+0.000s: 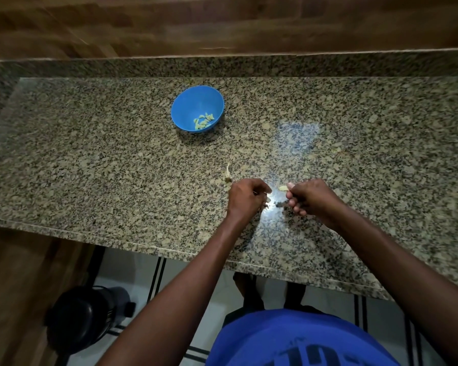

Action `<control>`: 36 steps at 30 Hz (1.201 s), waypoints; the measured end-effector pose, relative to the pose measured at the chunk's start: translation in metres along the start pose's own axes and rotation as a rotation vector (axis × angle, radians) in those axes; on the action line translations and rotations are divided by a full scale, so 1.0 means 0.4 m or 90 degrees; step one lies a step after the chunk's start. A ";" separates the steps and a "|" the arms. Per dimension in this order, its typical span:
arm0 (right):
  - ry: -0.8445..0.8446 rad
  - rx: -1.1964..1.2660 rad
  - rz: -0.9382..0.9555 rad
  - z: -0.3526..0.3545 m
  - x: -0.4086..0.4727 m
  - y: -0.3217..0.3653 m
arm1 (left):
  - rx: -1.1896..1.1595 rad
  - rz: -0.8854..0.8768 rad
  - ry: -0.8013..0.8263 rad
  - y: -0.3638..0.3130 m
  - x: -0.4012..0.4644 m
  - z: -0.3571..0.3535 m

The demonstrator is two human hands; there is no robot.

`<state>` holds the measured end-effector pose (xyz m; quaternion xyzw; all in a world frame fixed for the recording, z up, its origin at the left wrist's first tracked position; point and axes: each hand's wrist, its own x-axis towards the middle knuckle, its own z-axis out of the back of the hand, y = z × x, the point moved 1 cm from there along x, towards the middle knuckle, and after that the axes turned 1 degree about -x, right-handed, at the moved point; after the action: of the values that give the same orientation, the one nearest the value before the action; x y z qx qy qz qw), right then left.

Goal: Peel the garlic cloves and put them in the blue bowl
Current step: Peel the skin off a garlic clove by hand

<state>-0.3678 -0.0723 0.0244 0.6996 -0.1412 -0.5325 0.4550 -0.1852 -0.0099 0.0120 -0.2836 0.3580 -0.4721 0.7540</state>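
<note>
The blue bowl (197, 109) sits well apart from both hands, ahead and to the left, so the left hand (246, 198) is nearer to it. The right hand (308, 198) has its grip curled round what looks like a pale garlic clove (283, 188); the left pinches something small, perhaps skin. Peeled cloves (203, 120) lie inside the bowl on the counter (117, 159)

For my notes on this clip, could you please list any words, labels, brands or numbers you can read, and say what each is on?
Blue shirt: a dark print at the bottom edge of the picture, cut off by the frame and too partial to read.
Blue bowl: no text shows.
Granite counter: no text shows.
Dark object on the floor: no readable label.
</note>
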 end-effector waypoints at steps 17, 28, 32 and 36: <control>0.109 0.055 -0.080 0.023 -0.014 0.024 | -0.019 -0.180 0.006 -0.055 -0.016 0.002; 0.082 0.042 0.033 0.021 -0.038 0.018 | -0.272 -0.037 0.099 -0.055 -0.019 0.023; 0.153 0.144 -0.041 0.021 -0.047 0.033 | -0.310 -0.027 0.139 -0.061 -0.023 0.031; 0.161 0.208 -0.092 0.022 -0.045 0.037 | -0.295 -0.047 0.145 -0.069 -0.020 0.040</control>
<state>-0.3782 -0.0724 0.0470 0.8337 -0.1169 -0.4419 0.3100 -0.1887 -0.0121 0.0446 -0.4064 0.5286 -0.4340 0.6059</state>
